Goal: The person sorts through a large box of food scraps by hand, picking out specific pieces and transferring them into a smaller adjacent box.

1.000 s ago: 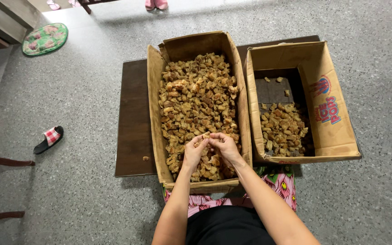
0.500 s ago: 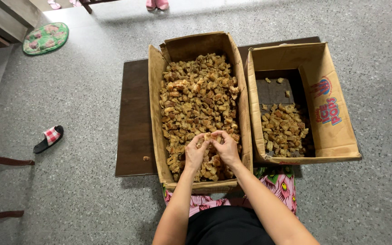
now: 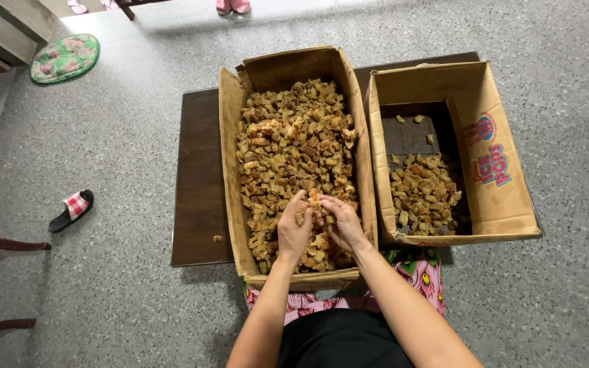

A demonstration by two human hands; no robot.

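While both hands, left hand (image 3: 293, 230) and right hand (image 3: 341, 223), pinch one brown chunk (image 3: 314, 200) over the full cardboard box (image 3: 230, 170), it looks light, crumbly, best gripped by its edges.

Two cardboard boxes are sitting side by side on a low desk (image 3: 199, 177); the left box (image 3: 230, 170) is holding a full heap of dried chunks (image 3: 288, 150); the right box (image 3: 492, 204) is lying just beside it, with a smaller pile of chunks (image 3: 423, 194) at its near end. The left hand (image 3: 293, 232) and right hand (image 3: 341, 223) are meeting over the near end of the heap, fingers on one chunk (image 3: 315, 200). A sandal (image 3: 71, 210) is lying on the floor (image 3: 103, 136) well left of the desk; a round mat (image 3: 65, 57) is lying far behind it.
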